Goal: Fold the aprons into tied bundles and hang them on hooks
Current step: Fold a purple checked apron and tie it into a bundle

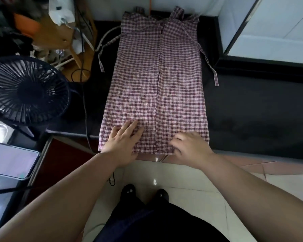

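Note:
A red-and-white checked apron (154,81) lies flat on a black counter (248,119), both sides folded in so they meet down the middle. Its two ties trail off to the left (101,56) and right (210,65). My left hand (124,140) rests flat on the apron's near left corner, fingers straight. My right hand (191,145) is at the near right hem, its fingers curled and pinching the fabric's edge.
A black fan (26,89) stands at the left, with a cable (86,110) running past the apron's left edge. A phone (9,159) lies at the lower left. A wooden stool and clutter (59,32) fill the far left. A white panel (269,25) stands at the far right.

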`<act>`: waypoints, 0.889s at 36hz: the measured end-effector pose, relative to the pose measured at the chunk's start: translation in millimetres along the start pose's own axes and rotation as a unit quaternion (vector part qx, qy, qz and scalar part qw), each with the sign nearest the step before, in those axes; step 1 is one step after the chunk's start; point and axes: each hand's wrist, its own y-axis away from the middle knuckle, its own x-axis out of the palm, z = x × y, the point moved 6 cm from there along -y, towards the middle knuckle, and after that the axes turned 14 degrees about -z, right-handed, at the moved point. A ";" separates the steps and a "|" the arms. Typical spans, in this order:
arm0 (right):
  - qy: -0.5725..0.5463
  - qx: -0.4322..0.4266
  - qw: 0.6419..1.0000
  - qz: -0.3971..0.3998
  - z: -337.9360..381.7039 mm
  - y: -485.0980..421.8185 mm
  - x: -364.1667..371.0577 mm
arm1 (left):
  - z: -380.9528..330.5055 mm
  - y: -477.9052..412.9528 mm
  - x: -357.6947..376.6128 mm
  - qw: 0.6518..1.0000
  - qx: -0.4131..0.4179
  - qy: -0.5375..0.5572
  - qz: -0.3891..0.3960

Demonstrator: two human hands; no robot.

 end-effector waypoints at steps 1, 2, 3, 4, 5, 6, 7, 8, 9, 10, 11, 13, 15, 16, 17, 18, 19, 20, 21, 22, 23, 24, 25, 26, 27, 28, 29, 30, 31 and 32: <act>0.012 -0.004 1.000 -0.012 -0.5 1.4 0.2 | 0.1 -0.2 0.5 1.000 0.000 0.001 0.002; 0.023 -0.009 0.999 -0.026 0.3 4.0 -1.6 | 0.5 -0.3 1.1 1.000 0.003 0.001 0.004; 0.026 -0.013 0.999 -0.041 1.6 6.2 -2.8 | 1.8 -0.1 1.8 1.000 0.005 -0.003 0.005; 0.026 -0.015 0.998 -0.052 1.1 8.8 -2.4 | 2.5 -0.1 1.4 1.000 0.009 -0.008 0.004; 0.024 -0.013 0.998 -0.053 0.9 11.2 -1.4 | 2.9 0.6 1.1 1.000 0.013 -0.015 0.003; 0.018 -0.005 0.999 -0.036 0.1 12.3 0.1 | 2.6 0.9 0.6 1.000 0.014 -0.026 -0.003; 0.017 0.009 1.000 -0.011 -0.1 14.0 1.7 | 2.1 1.6 1.2 0.999 0.013 -0.040 -0.015; 0.022 0.015 1.000 0.012 0.9 14.2 3.3 | 0.4 2.0 -0.6 0.998 0.008 -0.054 -0.031; 0.029 0.023 0.999 0.034 2.3 13.9 4.7 | -1.4 2.9 -0.7 0.997 0.003 -0.067 -0.048; 0.037 0.029 0.998 0.040 3.4 13.0 5.5 | -3.5 4.5 0.0 0.995 -0.003 -0.082 -0.063; 0.053 0.034 0.997 0.040 5.4 11.4 6.0 | -6.3 6.3 0.3 0.992 -0.002 -0.093 -0.086; 0.089 0.040 0.994 0.043 8.7 8.3 9.9 | -9.9 8.2 1.5 0.986 0.008 -0.098 -0.134; 0.121 0.052 0.990 0.054 10.0 7.0 14.4 | -11.8 7.8 0.3 0.978 0.025 -0.097 -0.181; 0.148 0.061 0.986 0.054 9.1 6.8 17.9 | -12.9 8.5 -2.6 0.974 0.032 -0.097 -0.202; 0.165 0.072 0.983 0.047 10.5 5.0 17.1 | -13.5 8.1 -5.7 0.969 0.041 -0.096 -0.223; 0.175 0.083 0.981 0.026 12.4 3.4 15.7 | -14.4 7.4 -9.1 0.967 0.048 -0.091 -0.232; 0.176 0.083 0.981 -0.004 14.3 1.2 14.5 | -14.2 6.5 -11.5 0.968 0.053 -0.075 -0.232; 0.170 0.088 0.981 -0.012 15.8 0.7 15.9 | -14.3 6.7 -14.7 0.972 0.052 -0.049 -0.222; 0.162 0.087 0.982 -0.029 16.1 -0.3 16.5 | -14.1 5.9 -18.3 0.978 0.048 -0.013 -0.205; 0.149 0.084 0.984 -0.053 17.5 -0.2 15.0 | -10.9 5.9 -21.9 0.981 0.031 0.014 -0.190; 0.127 0.077 0.985 -0.084 18.0 -0.8 13.1 | -7.1 4.4 -25.6 0.985 0.014 0.020 -0.168; 0.111 0.067 0.986 -0.103 19.4 -1.4 8.8 | -2.4 2.4 -29.3 0.989 -0.006 0.014 -0.148; 0.101 0.058 0.985 -0.124 19.1 -1.9 4.9 | 1.4 0.7 -32.4 0.991 -0.023 0.020 -0.130; 0.079 0.065 0.987 -0.125 16.5 -3.7 1.0 | 5.8 -1.7 -35.9 0.992 -0.036 0.039 -0.114; 0.049 0.081 0.989 -0.113 12.6 -7.1 -3.2 | 10.5 -4.1 -36.9 0.992 -0.050 0.070 -0.093; 0.014 0.110 0.990 -0.090 7.2 -10.3 -6.3 | 17.5 -7.2 -34.7 0.990 -0.068 0.103 -0.065; -0.028 0.144 0.988 -0.052 -0.4 -15.7 -7.8 | 24.1 -11.7 -36.9 0.987 -0.083 0.133 -0.045; -0.062 0.169 0.983 -0.015 -5.8 -18.7 -8.0 | 29.6 -14.5 -35.4 0.983 -0.099 0.154 -0.020; -0.078 0.183 0.980 0.007 -11.2 -23.7 -10.0 | 34.6 -18.6 -37.1 0.979 -0.109 0.170 -0.006; -0.080 0.187 0.979 0.020 -14.9 -28.8 -12.5 | 39.4 -23.0 -38.9 0.977 -0.118 0.177 0.003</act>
